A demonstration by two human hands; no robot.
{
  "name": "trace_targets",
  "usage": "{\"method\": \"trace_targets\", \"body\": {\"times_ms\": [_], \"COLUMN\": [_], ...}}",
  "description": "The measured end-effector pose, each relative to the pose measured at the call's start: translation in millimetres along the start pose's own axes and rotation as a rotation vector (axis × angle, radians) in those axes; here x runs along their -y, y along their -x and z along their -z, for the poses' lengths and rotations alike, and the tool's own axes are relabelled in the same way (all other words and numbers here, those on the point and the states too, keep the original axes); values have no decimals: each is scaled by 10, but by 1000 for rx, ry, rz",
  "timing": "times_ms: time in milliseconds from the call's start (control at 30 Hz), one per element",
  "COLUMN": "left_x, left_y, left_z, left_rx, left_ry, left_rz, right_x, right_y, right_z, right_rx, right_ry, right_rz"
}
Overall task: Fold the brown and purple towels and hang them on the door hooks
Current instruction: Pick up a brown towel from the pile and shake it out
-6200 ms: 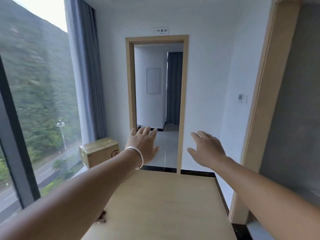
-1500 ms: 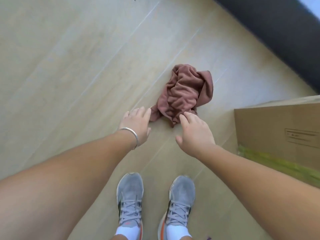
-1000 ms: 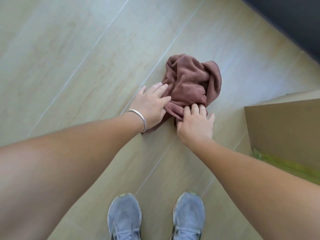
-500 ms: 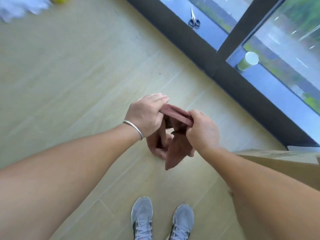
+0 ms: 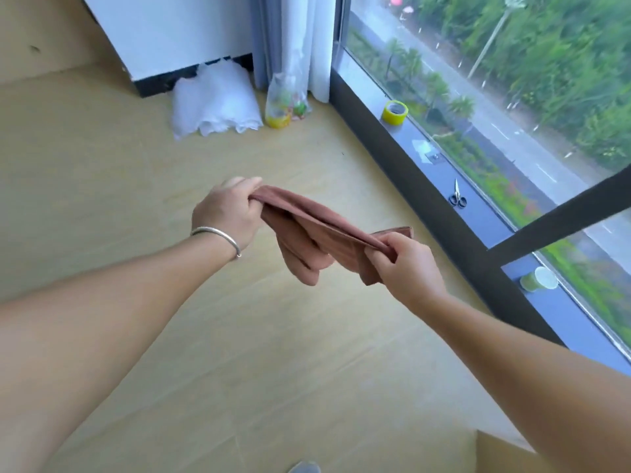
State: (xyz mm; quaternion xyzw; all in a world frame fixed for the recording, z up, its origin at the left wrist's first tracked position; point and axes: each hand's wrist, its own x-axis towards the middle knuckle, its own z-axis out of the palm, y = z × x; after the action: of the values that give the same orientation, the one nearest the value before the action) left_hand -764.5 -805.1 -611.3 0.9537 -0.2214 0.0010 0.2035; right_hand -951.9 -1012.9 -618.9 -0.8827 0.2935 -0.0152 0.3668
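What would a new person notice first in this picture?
First, the brown towel, stretched in the air between the left hand and right hand above the floor. Then the window sill on the right, carrying a yellow tape roll, scissors and a green cup.

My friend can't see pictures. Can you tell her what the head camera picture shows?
Two hands hold a brown towel stretched between them above a pale wooden floor: the left hand grips one end, the right hand pinches the other. Beside them, a window ledge holds a roll of yellow tape, scissors and a green cup.
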Motion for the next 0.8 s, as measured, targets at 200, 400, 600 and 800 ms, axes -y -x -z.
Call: {"method": "trace_targets", "body": {"times_ms": [200, 400, 600, 800], "left_x": [754, 1109, 1197, 1438], "left_y": [783, 2194, 3522, 4283], "left_z": [-113, -512, -1221, -2211], "left_rx": [398, 716, 903, 928], "left_ry": [-237, -353, -411, -438], "left_rz": [391, 452, 377, 101], "right_x": [373, -346, -1308, -2068], "right_y": [559, 1444, 1943, 2128], "right_z": [-668, -1521, -1941, -2605], "right_rx": [336, 927, 934, 850], "right_ry": [302, 474, 737, 822], "right_rz": [252, 188, 175, 303]}}
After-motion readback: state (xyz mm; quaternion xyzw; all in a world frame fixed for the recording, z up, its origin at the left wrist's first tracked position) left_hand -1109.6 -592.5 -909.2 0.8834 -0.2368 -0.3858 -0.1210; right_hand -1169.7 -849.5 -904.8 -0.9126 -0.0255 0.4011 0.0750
